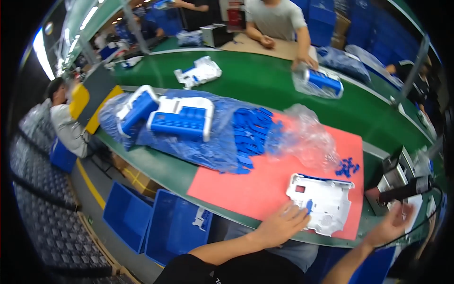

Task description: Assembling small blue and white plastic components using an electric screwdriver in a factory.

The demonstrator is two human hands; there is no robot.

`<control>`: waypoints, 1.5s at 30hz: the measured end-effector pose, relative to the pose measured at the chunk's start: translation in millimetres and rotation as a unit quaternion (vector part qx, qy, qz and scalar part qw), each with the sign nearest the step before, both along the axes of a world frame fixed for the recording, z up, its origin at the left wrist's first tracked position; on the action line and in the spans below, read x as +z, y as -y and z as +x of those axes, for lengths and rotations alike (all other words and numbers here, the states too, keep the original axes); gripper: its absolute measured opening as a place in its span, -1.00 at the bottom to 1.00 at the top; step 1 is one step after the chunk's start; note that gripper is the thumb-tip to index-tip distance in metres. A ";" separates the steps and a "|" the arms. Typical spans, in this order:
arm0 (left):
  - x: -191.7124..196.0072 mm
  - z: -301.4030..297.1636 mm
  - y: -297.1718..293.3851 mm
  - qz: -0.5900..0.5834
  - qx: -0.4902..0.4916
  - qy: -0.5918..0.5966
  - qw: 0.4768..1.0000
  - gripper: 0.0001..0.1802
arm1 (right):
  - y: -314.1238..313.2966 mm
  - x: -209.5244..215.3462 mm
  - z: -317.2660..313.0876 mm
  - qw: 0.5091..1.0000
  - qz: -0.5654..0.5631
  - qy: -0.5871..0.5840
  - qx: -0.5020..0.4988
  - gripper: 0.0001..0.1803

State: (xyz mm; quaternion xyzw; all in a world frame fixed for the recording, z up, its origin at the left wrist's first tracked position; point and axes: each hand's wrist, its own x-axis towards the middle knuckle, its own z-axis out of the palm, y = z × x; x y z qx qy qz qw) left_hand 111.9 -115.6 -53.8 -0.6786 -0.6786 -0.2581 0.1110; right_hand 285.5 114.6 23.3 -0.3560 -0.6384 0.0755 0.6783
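A white plastic housing shell (333, 201) lies with its hollow inner side up on the pink mat (227, 189). My left hand (283, 225) grips the shell's near left edge, fingers bent together over it. Right by those fingertips, a small blue plastic strip (309, 206) sits in the shell. My right hand (396, 222) is off to the right, fingers apart, just below a black cylindrical power screwdriver (406, 189) with a cable. Whether it touches the tool is hard to tell. Nothing shows in its palm.
Blue strips (253, 132) are heaped beside clear plastic bags (307, 137); small blue pieces (347, 167) lie near the shell. Two blue-white housings (182, 118) rest on blue film. Across the green conveyor (255, 71), a person handles a bagged housing (324, 83). Blue bins (172, 227) stand below left.
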 end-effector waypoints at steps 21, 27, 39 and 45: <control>11.2 -8.8 -18.3 0.041 -0.070 -0.093 0.992 -0.66 | -38.8 93.4 -10.5 0.937 -0.110 -0.163 0.289 -0.57; 6.5 -0.3 -20.1 0.051 -0.072 -0.060 0.994 -0.66 | -68.6 51.5 -13.1 0.983 -0.084 -0.101 0.132 -0.70; 8.3 -5.3 -21.2 0.076 -0.068 -0.041 0.994 -0.68 | 47.5 61.8 -30.7 0.912 -0.104 -0.190 0.348 -0.46; -1.0 -6.7 -20.0 0.093 -0.059 -0.020 0.994 -0.73 | 102.8 41.6 -92.2 0.868 -0.195 -0.092 0.447 -0.42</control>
